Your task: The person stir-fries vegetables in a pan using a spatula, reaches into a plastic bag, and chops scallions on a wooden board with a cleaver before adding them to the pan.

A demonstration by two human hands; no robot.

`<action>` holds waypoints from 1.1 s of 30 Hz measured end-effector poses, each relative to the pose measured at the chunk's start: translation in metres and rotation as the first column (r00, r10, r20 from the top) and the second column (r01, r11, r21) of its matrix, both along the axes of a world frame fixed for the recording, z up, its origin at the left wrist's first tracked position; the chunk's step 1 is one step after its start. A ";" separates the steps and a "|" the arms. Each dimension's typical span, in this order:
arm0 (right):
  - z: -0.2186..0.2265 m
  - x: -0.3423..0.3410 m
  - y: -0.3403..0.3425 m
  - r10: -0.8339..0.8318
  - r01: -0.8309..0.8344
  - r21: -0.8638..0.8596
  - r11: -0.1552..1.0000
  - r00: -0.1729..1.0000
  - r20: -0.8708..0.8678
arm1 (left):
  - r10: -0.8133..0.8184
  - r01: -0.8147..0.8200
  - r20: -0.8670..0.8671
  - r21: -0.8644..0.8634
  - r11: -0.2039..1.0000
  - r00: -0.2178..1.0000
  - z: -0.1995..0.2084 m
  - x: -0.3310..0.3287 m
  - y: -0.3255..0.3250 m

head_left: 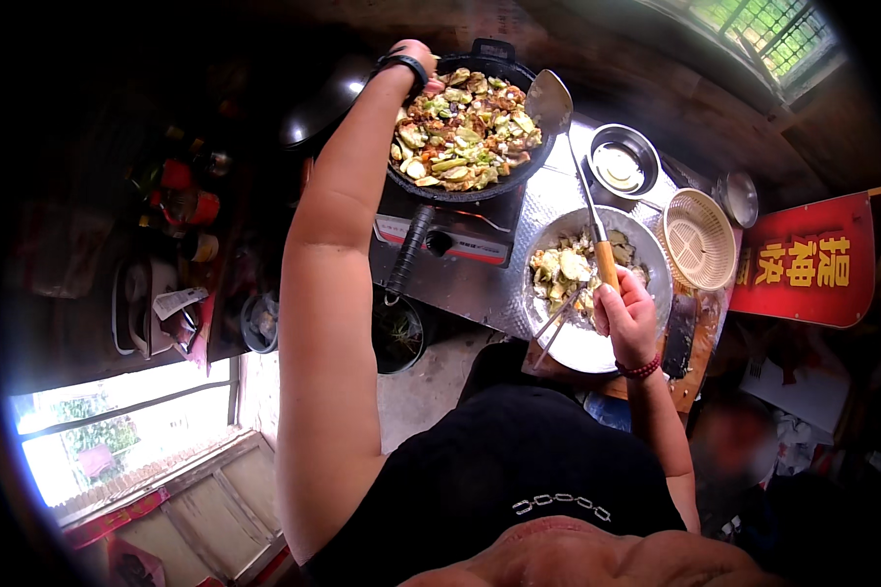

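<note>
My right hand point(628, 315) is closed round the wooden handle of a metal wok spatula point(550, 103), whose broad head is raised beside the right rim of a black wok point(418, 230). Chopped green and browned vegetables point(465, 137) fill the wok. At its far left rim is my left hand point(419, 61); its fingers are mostly hidden, so what they hold cannot be made out. Below my right hand stands a large metal bowl point(589, 357) with more floury vegetable pieces point(561, 269) and a pair of chopsticks point(558, 321) leaning inside.
Under the wok is a gas stove point(450, 240). A metal pan point(624, 161) and a cream plastic basket point(698, 240) stand right of it. A shiny lid point(328, 103) lies left of the wok. Below the counter sits a dark bucket point(397, 336). A red sign point(808, 259) is far right.
</note>
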State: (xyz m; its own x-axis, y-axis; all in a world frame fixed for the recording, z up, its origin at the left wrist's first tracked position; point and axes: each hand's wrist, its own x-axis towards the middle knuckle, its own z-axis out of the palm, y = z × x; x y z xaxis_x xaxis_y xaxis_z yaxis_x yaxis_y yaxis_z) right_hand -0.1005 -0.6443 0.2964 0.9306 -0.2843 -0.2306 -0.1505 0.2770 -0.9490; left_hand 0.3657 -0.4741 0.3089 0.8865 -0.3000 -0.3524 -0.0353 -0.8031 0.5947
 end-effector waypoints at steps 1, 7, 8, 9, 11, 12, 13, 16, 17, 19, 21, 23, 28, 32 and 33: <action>-0.001 -0.001 0.000 0.011 -0.011 -0.003 1.000 1.000 0.005 | -0.082 0.071 0.096 0.113 0.991 0.992 -0.017 0.022 0.020; -0.005 -0.003 -0.001 0.023 -0.024 -0.051 0.998 1.000 -0.018 | 0.145 -0.196 -0.207 -0.250 0.948 0.968 0.010 -0.042 0.042; -0.006 -0.003 0.000 0.027 -0.028 -0.056 0.998 0.999 -0.027 | 0.065 -0.131 -0.273 -0.233 0.964 0.960 0.012 -0.047 0.045; -0.007 -0.002 0.000 0.033 -0.034 -0.049 0.998 0.999 -0.024 | 0.114 -0.188 -0.297 -0.236 0.953 0.948 0.010 -0.055 0.044; -0.009 -0.002 0.001 0.043 -0.043 -0.042 0.998 0.999 -0.020 | 0.186 -0.319 -0.367 -0.347 0.882 0.911 0.012 -0.076 0.040; -0.008 -0.001 0.002 0.051 -0.051 -0.044 0.998 0.999 -0.014 | 0.220 -0.347 -0.344 -0.368 0.863 0.913 0.012 -0.081 0.037; -0.006 0.000 0.002 0.057 -0.058 -0.047 0.997 0.998 -0.007 | 0.226 -0.323 -0.277 -0.381 0.867 0.934 0.003 -0.079 0.036; -0.003 0.001 0.002 0.082 -0.082 -0.068 0.994 0.997 -0.002 | 0.180 -0.203 -0.106 -0.276 0.940 0.978 -0.008 -0.075 0.045; -0.003 0.000 0.001 0.084 -0.084 -0.078 0.993 0.996 -0.004 | 0.204 -0.219 -0.086 -0.253 0.942 0.975 -0.008 -0.075 0.045; -0.003 -0.001 0.001 0.093 -0.093 -0.071 0.993 0.996 -0.009 | 0.248 -0.252 -0.044 -0.208 0.945 0.968 -0.010 -0.075 0.043; -0.002 -0.001 0.002 0.107 -0.107 -0.065 0.992 0.994 -0.002 | 0.214 -0.196 0.111 -0.150 0.969 0.971 -0.012 -0.067 0.051; -0.002 0.001 0.005 0.119 -0.119 -0.059 0.991 0.993 0.008 | 0.178 -0.155 0.240 -0.113 0.981 0.954 -0.029 -0.047 0.062; -0.012 0.001 -0.005 0.104 -0.085 -0.378 0.922 0.994 0.029 | -0.123 0.123 0.024 -0.014 0.992 0.992 -0.020 -0.071 0.042; 0.003 0.007 -0.007 0.144 -0.099 -0.674 0.732 0.989 0.011 | -0.237 0.231 0.250 0.056 0.971 0.939 -0.040 -0.076 0.057; 0.005 0.010 -0.004 0.153 -0.095 -0.747 0.659 0.988 0.009 | -0.232 0.238 0.279 0.013 0.971 0.932 -0.050 -0.073 0.065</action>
